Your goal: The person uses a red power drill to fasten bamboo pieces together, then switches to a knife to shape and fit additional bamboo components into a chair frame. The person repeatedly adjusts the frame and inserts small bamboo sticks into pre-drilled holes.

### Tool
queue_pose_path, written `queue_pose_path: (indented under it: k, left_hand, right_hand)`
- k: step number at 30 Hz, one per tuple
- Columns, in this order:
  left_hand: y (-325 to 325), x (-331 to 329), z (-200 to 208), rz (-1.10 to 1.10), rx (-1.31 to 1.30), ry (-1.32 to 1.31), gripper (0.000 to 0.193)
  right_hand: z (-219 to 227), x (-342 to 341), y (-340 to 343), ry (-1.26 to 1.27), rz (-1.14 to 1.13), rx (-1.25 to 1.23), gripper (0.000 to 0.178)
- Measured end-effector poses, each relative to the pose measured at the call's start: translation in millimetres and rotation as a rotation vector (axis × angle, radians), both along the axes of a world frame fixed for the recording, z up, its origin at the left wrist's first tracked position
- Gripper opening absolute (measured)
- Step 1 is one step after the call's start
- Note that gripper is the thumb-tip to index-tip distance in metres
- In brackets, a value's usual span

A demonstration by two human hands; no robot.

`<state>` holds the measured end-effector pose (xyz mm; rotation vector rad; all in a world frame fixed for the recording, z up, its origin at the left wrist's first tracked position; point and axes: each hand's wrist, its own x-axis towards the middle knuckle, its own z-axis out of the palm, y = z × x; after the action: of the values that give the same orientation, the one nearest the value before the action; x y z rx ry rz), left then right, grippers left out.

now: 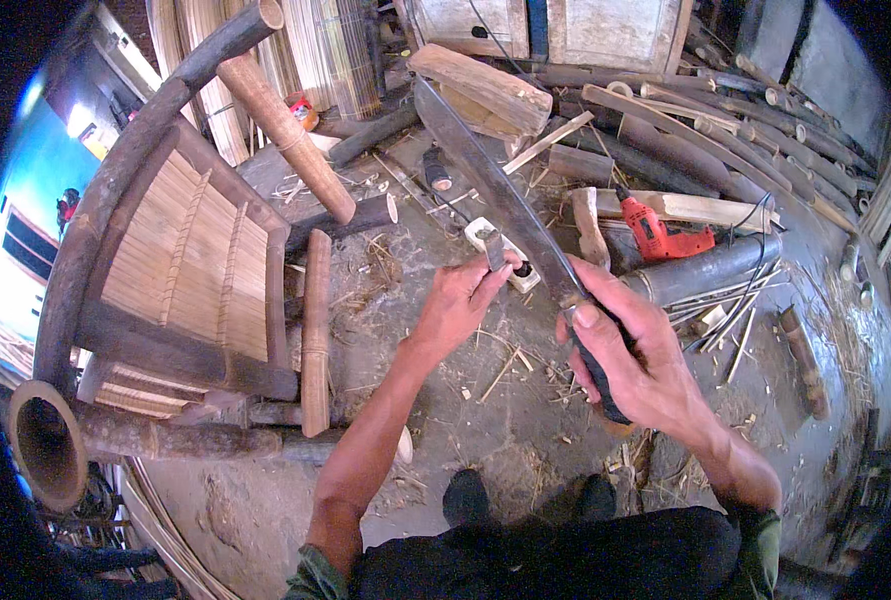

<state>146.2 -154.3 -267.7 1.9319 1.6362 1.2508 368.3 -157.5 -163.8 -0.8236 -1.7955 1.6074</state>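
My right hand (pixel 645 360) is wrapped round the dark handle of a machete (pixel 505 195). Its long, broad blade slants up and away to the left. Just left of the blade, my left hand (pixel 453 305) pinches a small, flat, greyish-brown piece (pixel 493 250) between thumb and fingers; its material is hard to tell. Beyond those fingertips a white power strip (pixel 515 262) lies on the floor, partly covered by the hand. A bamboo chair (pixel 190 260) with a slatted panel is at my left.
An orange-red power drill (pixel 655 230) rests among wood and bamboo pieces on the right. A wooden block (pixel 480 88) lies ahead, with piled bamboo poles (pixel 765 140) at the far right. Shavings litter the floor (pixel 465 420). Rolled slatted blinds (pixel 330 60) stand at the back.
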Motion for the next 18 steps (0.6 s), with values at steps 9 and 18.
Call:
queue_pose_path:
  k: [9,18]
  left_hand:
    - [-1,4,2,-0.003,-0.045,0.108,0.018]
    - [-1,0,-6,-0.013,-0.058,0.136,0.019]
  right_hand:
    - [-2,-1,-1,-0.063,0.02,0.05,0.041]
    - [0,-3,-6,-0.151,-0.013,0.414,0.041]
